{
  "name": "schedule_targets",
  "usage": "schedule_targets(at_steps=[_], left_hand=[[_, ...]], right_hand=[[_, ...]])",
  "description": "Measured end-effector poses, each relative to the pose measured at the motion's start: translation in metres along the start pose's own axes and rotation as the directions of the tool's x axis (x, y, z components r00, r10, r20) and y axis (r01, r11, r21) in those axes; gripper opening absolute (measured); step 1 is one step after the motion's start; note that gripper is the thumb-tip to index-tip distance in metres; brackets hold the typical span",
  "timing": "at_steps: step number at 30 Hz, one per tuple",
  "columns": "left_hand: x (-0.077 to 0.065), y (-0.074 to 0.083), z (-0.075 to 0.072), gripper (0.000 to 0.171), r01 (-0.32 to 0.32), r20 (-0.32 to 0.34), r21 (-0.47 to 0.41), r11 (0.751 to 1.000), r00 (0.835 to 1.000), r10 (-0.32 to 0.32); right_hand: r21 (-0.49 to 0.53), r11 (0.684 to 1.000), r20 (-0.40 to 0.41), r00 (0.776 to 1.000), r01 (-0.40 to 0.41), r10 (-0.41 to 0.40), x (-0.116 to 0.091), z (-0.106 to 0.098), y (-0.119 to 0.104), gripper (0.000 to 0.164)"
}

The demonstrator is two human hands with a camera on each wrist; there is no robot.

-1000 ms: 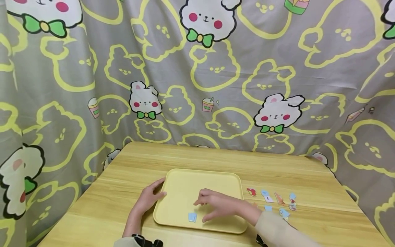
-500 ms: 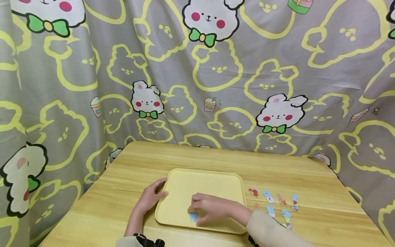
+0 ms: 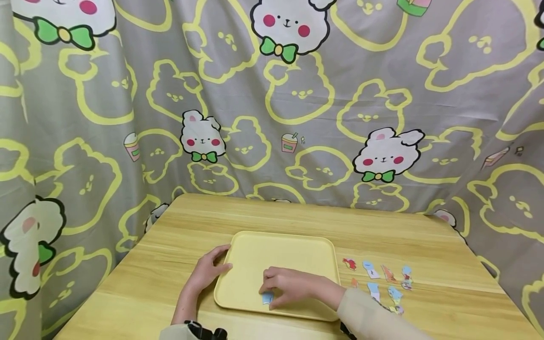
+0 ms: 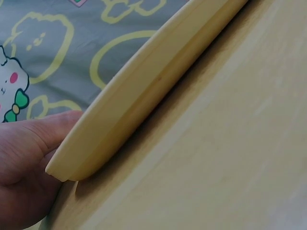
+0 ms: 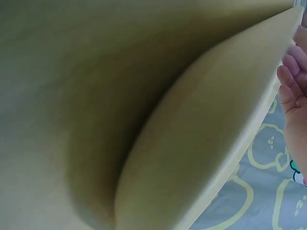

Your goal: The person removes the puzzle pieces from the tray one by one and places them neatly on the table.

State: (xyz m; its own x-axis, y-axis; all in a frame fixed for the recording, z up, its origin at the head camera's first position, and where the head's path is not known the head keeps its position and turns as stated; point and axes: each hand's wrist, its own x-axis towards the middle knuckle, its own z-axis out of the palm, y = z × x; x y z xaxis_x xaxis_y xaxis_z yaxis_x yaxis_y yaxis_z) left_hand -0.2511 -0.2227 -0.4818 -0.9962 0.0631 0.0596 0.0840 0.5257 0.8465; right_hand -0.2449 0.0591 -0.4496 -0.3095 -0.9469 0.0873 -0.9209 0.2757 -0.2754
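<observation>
A yellow tray [image 3: 293,245] lies on the wooden table. My left hand [image 3: 207,270] holds its left edge, thumb over the rim and the other fingers along the outside; the left wrist view has this hand [image 4: 29,158] at the tray's corner. Over the tray's front part, my right hand [image 3: 291,285] pinches a small light-blue puzzle piece [image 3: 267,298] between thumb and curled fingers. Part of that piece is hidden under the fingers. In the right wrist view the right hand [image 5: 296,91] shows at the edge, beyond the tray wall [image 5: 192,139], with the piece out of sight.
Right of the tray, several loose puzzle pieces lie on the table [image 3: 204,212], among them a red one [image 3: 350,264], a blue-and-white one [image 3: 370,270] and an orange one [image 3: 388,274]. A grey curtain [image 3: 255,94] with rabbit prints hangs round the table.
My right hand has moved left and down onto the light-blue piece, its fingers closing in at the piece's edges. The left hand stays at the tray's edge.
</observation>
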Motion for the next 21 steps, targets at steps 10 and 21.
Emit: schedule_targets(at_steps=[10, 21], left_hand=[[0.0017, 0.0006, 0.0002, 0.055, -0.003, 0.005, 0.000, 1.000, 1.000, 0.003], [-0.0006, 0.0031, 0.0004, 0.055, -0.001, -0.006, 0.001, 1.000, 1.000, 0.001]], right_hand=[[0.038, 0.999, 0.000, 1.000, 0.003, -0.003, -0.0017, -0.0013, 0.0010, 0.032], [-0.029, 0.998, -0.052, 0.997, 0.057, -0.058, -0.0028, -0.0002, 0.0016, 0.027]])
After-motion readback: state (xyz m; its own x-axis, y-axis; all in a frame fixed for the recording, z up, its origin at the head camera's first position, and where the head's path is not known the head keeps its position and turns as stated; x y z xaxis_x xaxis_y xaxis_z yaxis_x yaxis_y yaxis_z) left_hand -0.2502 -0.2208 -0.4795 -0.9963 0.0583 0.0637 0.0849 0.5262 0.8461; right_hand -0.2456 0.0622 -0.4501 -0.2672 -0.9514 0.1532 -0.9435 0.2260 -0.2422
